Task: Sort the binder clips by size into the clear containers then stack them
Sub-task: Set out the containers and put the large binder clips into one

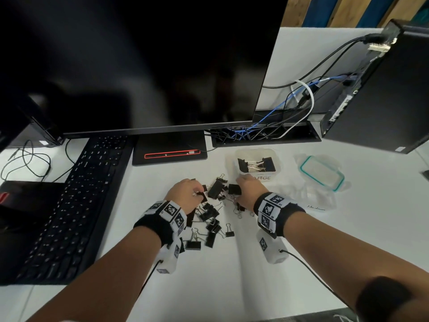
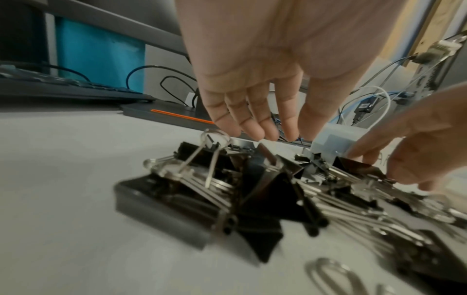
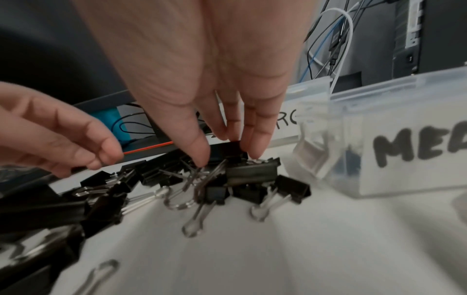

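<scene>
A keyboard (image 1: 76, 201) lies at the left of the white worktop (image 1: 220, 275). Beside it, the left hand (image 1: 185, 194) hovers over the heap of black clips (image 1: 212, 219), its fingers straight and holding nothing. The right hand (image 1: 249, 191) reaches down into the heap, thumb and fingertips closing on one clip (image 3: 228, 149). Just beyond it stands the LARGE tub (image 1: 257, 163) with a few clips inside; the MEDIUM tub (image 3: 404, 135) sits further right, near a loose lid (image 1: 321, 173).
</scene>
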